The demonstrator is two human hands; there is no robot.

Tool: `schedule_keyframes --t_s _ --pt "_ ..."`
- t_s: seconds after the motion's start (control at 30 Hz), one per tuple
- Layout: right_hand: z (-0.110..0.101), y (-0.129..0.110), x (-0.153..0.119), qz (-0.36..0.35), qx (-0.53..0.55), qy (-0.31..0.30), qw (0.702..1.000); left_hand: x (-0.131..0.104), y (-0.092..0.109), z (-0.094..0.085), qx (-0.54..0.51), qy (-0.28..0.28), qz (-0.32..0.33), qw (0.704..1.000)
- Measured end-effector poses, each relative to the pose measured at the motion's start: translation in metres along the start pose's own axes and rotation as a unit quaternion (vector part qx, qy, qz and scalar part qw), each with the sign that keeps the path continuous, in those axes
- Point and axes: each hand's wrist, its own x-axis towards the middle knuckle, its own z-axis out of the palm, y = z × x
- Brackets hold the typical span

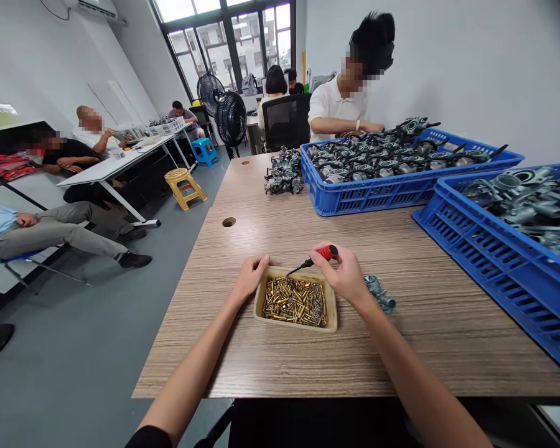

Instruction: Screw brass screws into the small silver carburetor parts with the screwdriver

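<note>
Screwdriver (328, 252) pinched in right hand (343, 272), red handle up, tip down at brass bits (295, 302) in tub (294, 324). Tub sits on table (298, 367), between hands. Left hand (251, 275) at tub's left side, thumb by rim; can't tell if gripping. Carburettor-like part (383, 298) just beside right wrist. Blue crates (371, 200) of metal parts (373, 158) farther off, right. Co-worker (333, 106) behind far crate.

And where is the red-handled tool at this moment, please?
In the head view, the red-handled tool is just right of centre, held in the right hand, its black shaft slanting down leftwards towards the brass-coloured parts in the pale tray.
</note>
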Motion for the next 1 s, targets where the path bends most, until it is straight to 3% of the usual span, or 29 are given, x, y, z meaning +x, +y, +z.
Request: schedule_keyframes --t_s 0.17,0.43,0.6,0.8,0.9,1.0 --pt "0.002 0.0 0.002 0.027 -0.005 -0.1 0.995 0.001 0.001 0.0 -0.004 0.0 0.001 1.0" --pt "-0.004 0.006 0.007 0.062 0.008 -0.124 0.99 0.001 -0.002 0.0 0.013 -0.001 0.006 1.0" --pt "-0.002 -0.003 0.005 0.089 0.078 -0.193 0.974 0.001 -0.001 0.0 0.006 0.001 -0.001 1.0" --pt "0.002 -0.011 0.001 0.073 0.115 -0.253 0.958 0.001 0.0 -0.001 0.007 0.0 -0.004 1.0" --pt "-0.001 -0.013 0.002 0.079 0.124 -0.256 0.956 0.001 -0.001 -0.001 0.01 0.0 0.0 1.0" --pt "-0.004 -0.012 0.003 0.086 0.109 -0.21 0.968 0.001 -0.002 -0.001 0.009 -0.003 0.001 1.0"
